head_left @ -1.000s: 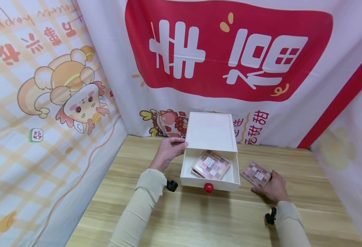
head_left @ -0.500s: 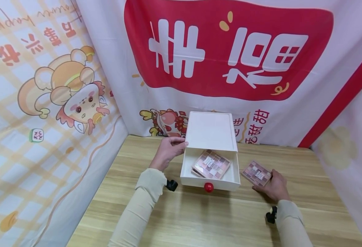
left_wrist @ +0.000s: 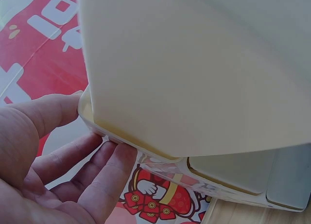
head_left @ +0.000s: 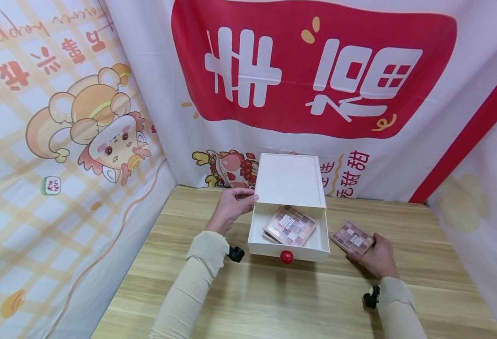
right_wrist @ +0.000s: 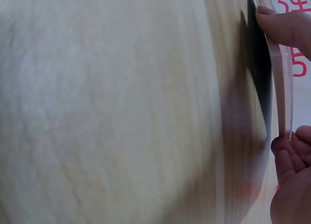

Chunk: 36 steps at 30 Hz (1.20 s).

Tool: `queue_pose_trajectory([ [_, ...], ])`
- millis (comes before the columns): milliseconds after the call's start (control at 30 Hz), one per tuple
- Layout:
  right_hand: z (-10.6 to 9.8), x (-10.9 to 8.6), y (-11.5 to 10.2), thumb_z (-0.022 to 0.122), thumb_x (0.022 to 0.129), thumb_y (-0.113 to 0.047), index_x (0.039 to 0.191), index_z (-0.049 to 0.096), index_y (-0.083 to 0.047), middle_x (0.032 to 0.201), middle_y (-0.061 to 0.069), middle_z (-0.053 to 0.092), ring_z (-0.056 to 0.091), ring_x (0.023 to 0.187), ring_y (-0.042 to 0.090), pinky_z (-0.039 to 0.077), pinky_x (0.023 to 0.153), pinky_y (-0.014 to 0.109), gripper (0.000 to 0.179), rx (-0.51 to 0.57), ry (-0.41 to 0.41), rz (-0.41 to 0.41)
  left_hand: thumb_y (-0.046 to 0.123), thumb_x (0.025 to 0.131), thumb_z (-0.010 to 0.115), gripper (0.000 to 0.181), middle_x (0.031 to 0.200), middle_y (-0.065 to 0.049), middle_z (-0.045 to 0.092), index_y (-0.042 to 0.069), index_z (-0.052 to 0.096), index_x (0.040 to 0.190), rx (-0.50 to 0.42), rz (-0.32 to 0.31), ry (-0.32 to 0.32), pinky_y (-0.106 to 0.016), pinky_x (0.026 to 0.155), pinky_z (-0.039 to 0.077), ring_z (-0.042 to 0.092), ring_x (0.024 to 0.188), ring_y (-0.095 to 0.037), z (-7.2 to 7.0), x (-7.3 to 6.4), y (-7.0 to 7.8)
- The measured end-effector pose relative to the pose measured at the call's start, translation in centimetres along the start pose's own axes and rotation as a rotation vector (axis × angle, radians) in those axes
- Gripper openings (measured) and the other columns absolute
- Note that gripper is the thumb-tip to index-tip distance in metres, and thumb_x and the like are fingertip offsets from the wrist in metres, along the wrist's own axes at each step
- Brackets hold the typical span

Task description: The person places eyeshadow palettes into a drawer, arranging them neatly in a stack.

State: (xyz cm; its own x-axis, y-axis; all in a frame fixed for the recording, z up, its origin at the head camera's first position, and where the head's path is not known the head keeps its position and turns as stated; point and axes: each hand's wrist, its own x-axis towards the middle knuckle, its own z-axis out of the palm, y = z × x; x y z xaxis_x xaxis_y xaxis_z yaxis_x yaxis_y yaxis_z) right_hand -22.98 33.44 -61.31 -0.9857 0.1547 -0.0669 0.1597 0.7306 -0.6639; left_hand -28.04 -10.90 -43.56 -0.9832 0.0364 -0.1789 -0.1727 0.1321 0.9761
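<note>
A white drawer box (head_left: 289,181) stands at the back of the table, its drawer (head_left: 269,251) pulled out by the red knob's side. Inside the drawer lie stacked eyeshadow palettes (head_left: 291,226), the top one with a checkered lid. At the box's front left corner, my left hand (head_left: 232,207) grips the casing edge; in the left wrist view the thumb is at the corner and the fingers (left_wrist: 109,180) along the side. Right of the drawer, my right hand (head_left: 377,256) holds another eyeshadow palette (head_left: 352,238) by its near right edge. Thumb and fingers pinch this palette (right_wrist: 281,83) in the right wrist view.
The round red knob (head_left: 287,257) juts from the drawer front. Wood-grained tabletop (head_left: 273,301) runs in front of the box. Printed cloth (head_left: 214,141) hangs directly behind it, with more cloth walls on the left (head_left: 146,207) and right (head_left: 464,245).
</note>
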Motion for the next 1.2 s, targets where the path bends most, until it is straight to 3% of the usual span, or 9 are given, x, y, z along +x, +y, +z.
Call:
queue_pose_trajectory([
  [267,-0.5,-0.6,-0.9,0.092,0.069,-0.046,0.149,0.015,0.019,0.142,0.043,0.029,0.033,0.127,0.056,0.029,0.109,0.069,0.128,0.062,0.031,0.039,0.020,0.089,0.079,0.031,0.111,-0.010,0.066,0.009,0.072,0.117,0.004,0.002,0.000,-0.032,0.082,0.061,0.069,0.097,-0.024,0.0,0.0,0.0],
  [500,-1.0,-0.9,-1.6,0.094,0.065,-0.046,0.154,0.012,0.011,0.150,0.039,0.026,0.032,0.134,0.054,0.028,0.112,0.065,0.134,0.202,0.072,0.084,0.018,0.089,0.080,0.031,0.112,-0.012,0.065,0.008,0.071,0.117,-0.023,0.006,0.001,-0.033,0.083,0.061,0.068,0.097,-0.025,-0.1,0.0,-0.1],
  [933,-2.7,-1.7,-3.6,0.095,0.069,-0.031,0.152,0.024,0.011,0.142,0.036,0.039,0.041,0.127,0.048,0.039,0.106,0.064,0.117,0.263,0.200,-0.040,0.019,0.089,0.079,0.030,0.112,-0.010,0.066,0.009,0.072,0.117,-0.009,-0.001,-0.001,-0.032,0.082,0.061,0.069,0.097,-0.024,0.0,0.1,-0.1],
  [1200,-4.1,-2.2,-5.7,0.095,0.068,-0.027,0.149,0.033,0.008,0.138,0.032,0.044,0.043,0.123,0.046,0.038,0.103,0.063,0.107,0.262,0.294,-0.118,0.020,0.089,0.079,0.030,0.113,-0.009,0.067,0.010,0.072,0.116,-0.007,-0.002,0.000,-0.031,0.082,0.061,0.070,0.097,-0.023,-0.1,0.2,-0.1],
])
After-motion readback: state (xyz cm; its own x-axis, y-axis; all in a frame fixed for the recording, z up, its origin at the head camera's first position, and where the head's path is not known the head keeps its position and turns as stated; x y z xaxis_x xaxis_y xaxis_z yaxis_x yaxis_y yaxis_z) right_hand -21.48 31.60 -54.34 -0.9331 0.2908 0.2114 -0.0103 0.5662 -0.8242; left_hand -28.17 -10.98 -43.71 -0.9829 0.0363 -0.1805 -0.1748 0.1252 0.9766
